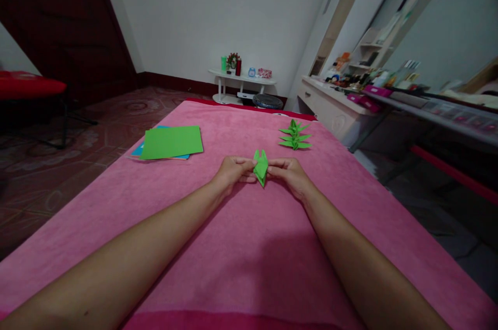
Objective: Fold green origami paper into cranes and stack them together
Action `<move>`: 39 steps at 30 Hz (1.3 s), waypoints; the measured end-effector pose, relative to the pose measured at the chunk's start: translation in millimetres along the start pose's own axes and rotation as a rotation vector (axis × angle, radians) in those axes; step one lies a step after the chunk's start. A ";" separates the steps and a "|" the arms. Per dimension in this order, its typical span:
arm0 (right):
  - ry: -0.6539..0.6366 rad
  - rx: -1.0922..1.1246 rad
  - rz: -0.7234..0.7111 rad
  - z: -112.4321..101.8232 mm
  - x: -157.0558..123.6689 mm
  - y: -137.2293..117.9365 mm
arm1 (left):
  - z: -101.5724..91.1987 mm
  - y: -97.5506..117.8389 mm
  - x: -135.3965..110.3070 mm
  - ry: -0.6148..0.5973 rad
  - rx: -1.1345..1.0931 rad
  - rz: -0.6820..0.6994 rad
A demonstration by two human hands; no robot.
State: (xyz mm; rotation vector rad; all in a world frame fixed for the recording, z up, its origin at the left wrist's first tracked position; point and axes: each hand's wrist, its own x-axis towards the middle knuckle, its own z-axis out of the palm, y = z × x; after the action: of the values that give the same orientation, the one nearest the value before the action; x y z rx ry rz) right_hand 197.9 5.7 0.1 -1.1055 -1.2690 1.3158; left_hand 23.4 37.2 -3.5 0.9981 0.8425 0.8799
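Note:
A folded green paper piece (261,166) is held upright between my two hands over the pink cloth. It has two narrow points at the top and one point at the bottom. My left hand (235,170) pinches its left edge between thumb and fingers. From the other side, my right hand (288,173) grips the right edge in the same way. Beyond my right hand lie several finished green origami figures (294,135) with pointed ends, set in a row. To the left rests a stack of paper sheets, a green sheet (171,142) on top and blue showing beneath.
The pink cloth (218,247) covers the surface under my hands. A white shelf table (243,78) with small items stands by the far wall. On the right are a cluttered white dresser (336,104) and a grey-edged table. A red seat (31,85) is at the left.

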 end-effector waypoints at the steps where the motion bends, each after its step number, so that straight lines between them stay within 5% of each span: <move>1: 0.012 0.001 -0.008 1.1 -0.1 -0.3 | 0.2 0.6 -0.4 -0.001 -0.002 -0.005; 8: 0.154 -0.029 -0.058 10.6 0.5 2.2 | 0.2 2.4 -2.0 -0.049 0.009 -0.018; 18: 0.145 -0.049 -0.074 12.5 -0.3 4.8 | 2.3 -1.4 -1.0 0.007 0.030 0.024; 29: 0.108 0.039 0.015 8.0 2.2 3.3 | -1.1 -8.4 4.5 0.042 0.173 0.215; 34: 0.092 -0.071 -0.006 13.3 -0.6 2.7 | -3.4 -14.0 6.3 0.051 0.460 0.411; 39: 0.133 -0.083 0.018 9.6 0.7 5.9 | -3.4 -12.7 6.3 -0.019 0.393 0.351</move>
State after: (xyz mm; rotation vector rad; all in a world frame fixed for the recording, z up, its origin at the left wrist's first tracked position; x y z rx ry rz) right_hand 188.0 5.2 -5.3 -1.2448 -1.2264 1.1915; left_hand 25.6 40.4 -17.5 1.5288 0.8556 1.0194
